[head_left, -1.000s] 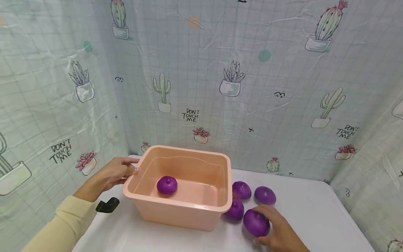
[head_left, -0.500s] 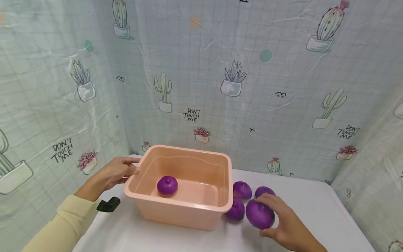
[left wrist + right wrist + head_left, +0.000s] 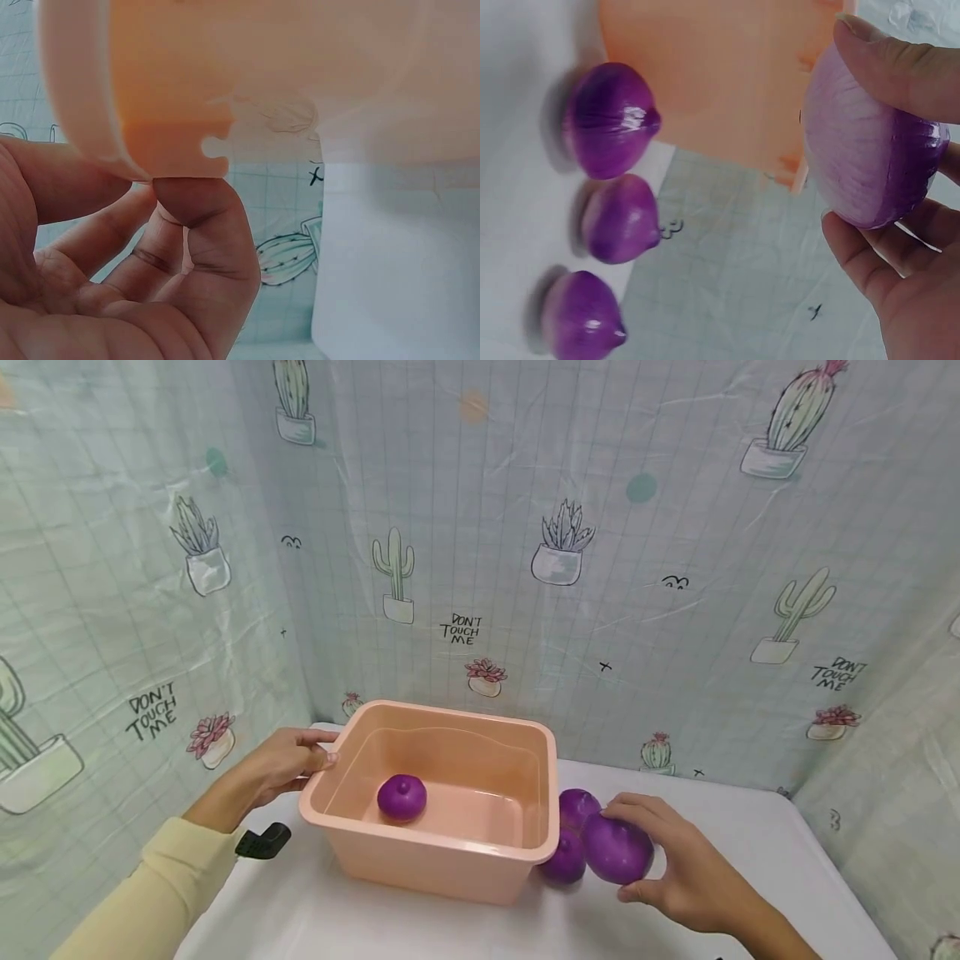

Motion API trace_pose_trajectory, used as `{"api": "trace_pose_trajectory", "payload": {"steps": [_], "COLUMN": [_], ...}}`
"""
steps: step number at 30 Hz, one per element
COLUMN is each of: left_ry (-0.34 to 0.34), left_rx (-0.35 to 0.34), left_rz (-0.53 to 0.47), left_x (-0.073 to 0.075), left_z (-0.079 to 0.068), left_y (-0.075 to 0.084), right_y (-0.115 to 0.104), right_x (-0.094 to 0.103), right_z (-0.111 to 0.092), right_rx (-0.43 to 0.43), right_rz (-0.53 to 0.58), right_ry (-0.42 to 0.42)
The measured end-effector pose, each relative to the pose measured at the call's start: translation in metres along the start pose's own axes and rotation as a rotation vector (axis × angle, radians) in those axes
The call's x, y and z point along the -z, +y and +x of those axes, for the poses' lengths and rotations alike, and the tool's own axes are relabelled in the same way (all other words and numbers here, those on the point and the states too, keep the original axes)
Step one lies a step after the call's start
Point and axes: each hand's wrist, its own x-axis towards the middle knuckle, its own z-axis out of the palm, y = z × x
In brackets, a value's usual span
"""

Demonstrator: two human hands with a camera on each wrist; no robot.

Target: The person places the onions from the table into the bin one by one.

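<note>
My left hand (image 3: 281, 767) grips the left rim of a peach plastic tub (image 3: 427, 877); in the left wrist view its thumb and index finger pinch the rim (image 3: 82, 97). Inside the tub, toward its left, sits one purple onion (image 3: 402, 797). My right hand (image 3: 686, 868) holds another purple onion (image 3: 618, 850) above the table, just right of the tub, thumb on one side and fingers on the other. Its paler underside (image 3: 847, 142) shows in the right wrist view. That view also has three onions standing on the table, the nearest to the tub being a dark one (image 3: 611, 120).
The white table (image 3: 750, 835) meets a cactus-print sheet (image 3: 510, 610) at the back and sides. Two onions show right beside the tub in the head view, a front one (image 3: 564, 862) and a back one (image 3: 577, 806). A black strap end (image 3: 262, 842) hangs at the left wrist.
My right hand has lifted its onion off the table and moved it away from me, so it now covers the rearmost right onion. My left hand stays on the rim.
</note>
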Motion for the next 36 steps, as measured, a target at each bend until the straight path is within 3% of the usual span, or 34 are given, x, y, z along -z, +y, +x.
{"api": "trace_pose_trajectory", "payload": {"steps": [14,23,36], "left_ry": [0.014,0.023,0.039], "left_rx": [0.005,0.001,0.004], "left_rz": [-0.007,-0.019,-0.024], "left_x": [-0.001,-0.003,-0.004], "left_z": [-0.002,0.001,-0.002], "left_y": [-0.005,-0.003,-0.004], "right_y": [-0.014,-0.019,-0.028], "right_x": [0.002,0.004,-0.004], "right_z": [0.037,0.06,0.096], "right_rx": [0.136,0.128,0.233], "right_rz": [0.098,0.094,0.129], "right_ry": [-0.037,-0.104,-0.146]}}
